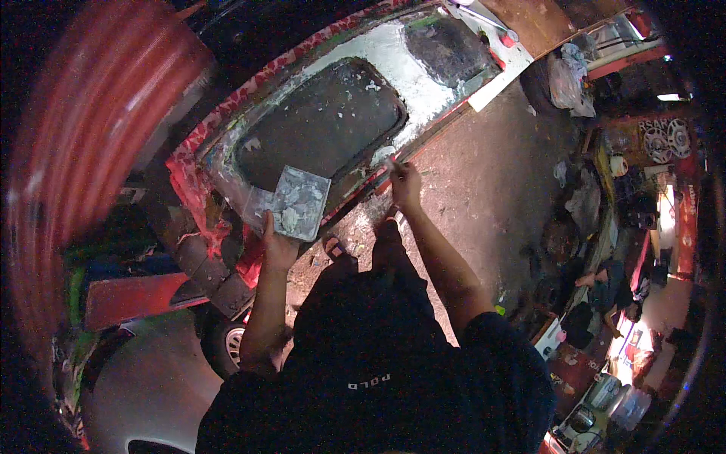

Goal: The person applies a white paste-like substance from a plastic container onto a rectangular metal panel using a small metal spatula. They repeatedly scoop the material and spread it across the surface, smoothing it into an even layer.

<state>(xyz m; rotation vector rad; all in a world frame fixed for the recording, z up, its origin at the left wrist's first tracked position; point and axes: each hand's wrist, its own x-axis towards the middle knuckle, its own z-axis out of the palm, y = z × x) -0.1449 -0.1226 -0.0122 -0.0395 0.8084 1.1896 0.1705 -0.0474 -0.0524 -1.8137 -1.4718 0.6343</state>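
My left hand (280, 250) grips a square, pale mixing board (301, 203) by its near left edge. Grey-white putty is smeared over the board. Ahead lies a vehicle body panel (386, 57) with white, patchy filler, red edges and a large dark window-shaped area (318, 121). My right hand (406, 185) is closed at the panel's near edge, beside a whitish putty patch (383, 155). From its fingers pokes the tip of a small pale spreader (391, 162), touching or almost touching the panel; the rest is hidden.
Red corrugated metal (106, 98) rises on the left. At lower left stand a silver car (159, 378) and a wheel (231, 344). A white sheet (499, 83) sticks out past the panel's far end. Clutter, a plastic bag (567, 83) and another person (605, 291) are on the right.
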